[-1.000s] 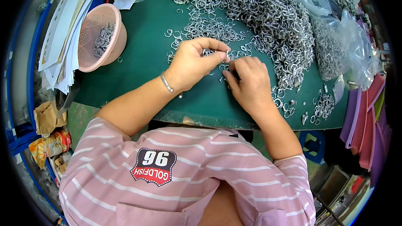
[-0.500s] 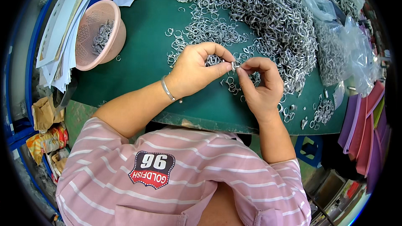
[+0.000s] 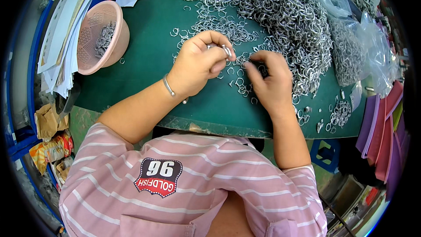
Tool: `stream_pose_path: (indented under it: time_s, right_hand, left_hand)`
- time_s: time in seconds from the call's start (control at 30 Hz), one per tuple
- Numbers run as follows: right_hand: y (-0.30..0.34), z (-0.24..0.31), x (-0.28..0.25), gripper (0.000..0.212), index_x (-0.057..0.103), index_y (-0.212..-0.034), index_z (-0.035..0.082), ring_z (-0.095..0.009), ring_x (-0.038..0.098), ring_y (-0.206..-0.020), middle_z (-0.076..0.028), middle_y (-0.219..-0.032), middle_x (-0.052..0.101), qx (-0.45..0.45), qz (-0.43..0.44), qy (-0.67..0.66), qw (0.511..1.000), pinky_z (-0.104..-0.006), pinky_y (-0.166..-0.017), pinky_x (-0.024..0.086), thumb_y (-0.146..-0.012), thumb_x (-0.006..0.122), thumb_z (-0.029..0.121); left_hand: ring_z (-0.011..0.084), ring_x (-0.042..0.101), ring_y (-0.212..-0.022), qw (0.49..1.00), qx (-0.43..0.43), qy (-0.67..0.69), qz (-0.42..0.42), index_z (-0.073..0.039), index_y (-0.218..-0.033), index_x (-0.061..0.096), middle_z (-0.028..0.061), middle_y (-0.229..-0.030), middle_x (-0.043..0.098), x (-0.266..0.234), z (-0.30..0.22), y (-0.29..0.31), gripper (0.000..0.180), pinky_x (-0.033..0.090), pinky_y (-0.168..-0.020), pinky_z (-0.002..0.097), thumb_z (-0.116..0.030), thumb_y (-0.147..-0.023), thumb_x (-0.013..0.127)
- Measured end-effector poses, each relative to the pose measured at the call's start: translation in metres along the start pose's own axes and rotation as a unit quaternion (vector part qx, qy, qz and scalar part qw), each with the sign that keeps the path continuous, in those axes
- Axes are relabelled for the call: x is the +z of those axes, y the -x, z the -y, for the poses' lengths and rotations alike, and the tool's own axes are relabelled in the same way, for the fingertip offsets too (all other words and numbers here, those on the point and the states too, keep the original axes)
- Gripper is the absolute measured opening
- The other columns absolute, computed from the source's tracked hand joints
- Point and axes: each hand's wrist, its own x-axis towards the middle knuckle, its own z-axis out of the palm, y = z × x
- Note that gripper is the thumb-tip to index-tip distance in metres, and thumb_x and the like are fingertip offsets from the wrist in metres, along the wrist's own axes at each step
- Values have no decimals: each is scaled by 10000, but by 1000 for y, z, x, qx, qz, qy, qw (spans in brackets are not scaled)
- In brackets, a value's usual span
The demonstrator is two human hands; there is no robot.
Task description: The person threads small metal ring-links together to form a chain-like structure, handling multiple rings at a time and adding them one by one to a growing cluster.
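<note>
My left hand is closed above the green table, with a small silver metal ring pinched at its fingertips. A second metal piece may be inside the curled fingers, but they hide it. Lower and to the right is my right hand, its thumb and bent index finger a little apart at the edge of the loose rings. Nothing shows between those fingertips, which are slightly blurred. Beyond both hands a large heap of silver open rings spreads over the table, with a thinner scatter on its left.
A pink perforated basket holding metal pieces tilts at the left, beside stacked papers. Clear plastic bags of rings lie at the right. A small ring group sits near the front right edge. A blue stool stands below.
My hands have moved apart. The left has drawn up and left with the ring, its fingers curling more. The right has let go and moved slightly toward the loose rings.
</note>
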Motion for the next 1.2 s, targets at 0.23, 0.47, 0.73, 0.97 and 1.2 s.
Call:
stream_pose_path:
  time_s: [0.23,0.47,0.73,0.97,1.2]
  right_hand:
    - [1,-1,-2,181,598,-856,39,-215,584,-720,-75,-798,599,51,56,-48,996,-310,-650,448,-708,699,16]
    - [2,3,-7,141,642,-838,17,-158,597,-759,-82,-828,605,89,-23,-253,963,-252,-644,487,-721,673,-54]
    - [2,11,-5,176,636,-865,22,-179,598,-782,-90,-865,621,28,-21,-280,959,-270,-667,481,-710,677,-51]
    - [5,5,-4,223,577,-973,-4,-129,589,-758,-84,-872,612,30,50,-273,960,-223,-653,476,-769,664,-25]
    - [5,15,-6,85,580,-921,-24,-102,593,-776,-69,-879,607,253,21,-480,840,-214,-632,484,-838,594,-23]
  left_hand:
    - [75,447,-537,995,-44,89,25,-6,-947,542,82,-790,561,-4,-4,1,125,298,-394,173,-57,-839,506]
    - [51,469,-541,986,-113,-121,13,-24,-933,608,6,-713,553,6,2,3,161,304,-420,162,-158,-855,651]
    - [37,491,-562,976,-58,-206,42,-23,-911,628,9,-718,588,3,2,5,147,336,-428,166,-142,-839,676]
    - [94,577,-715,904,184,-381,59,-7,-858,635,39,-797,635,0,10,6,105,457,-646,226,-95,-817,678]
    - [101,570,-728,893,228,-383,57,-8,-827,615,48,-812,619,-1,13,6,86,455,-661,237,-72,-817,671]
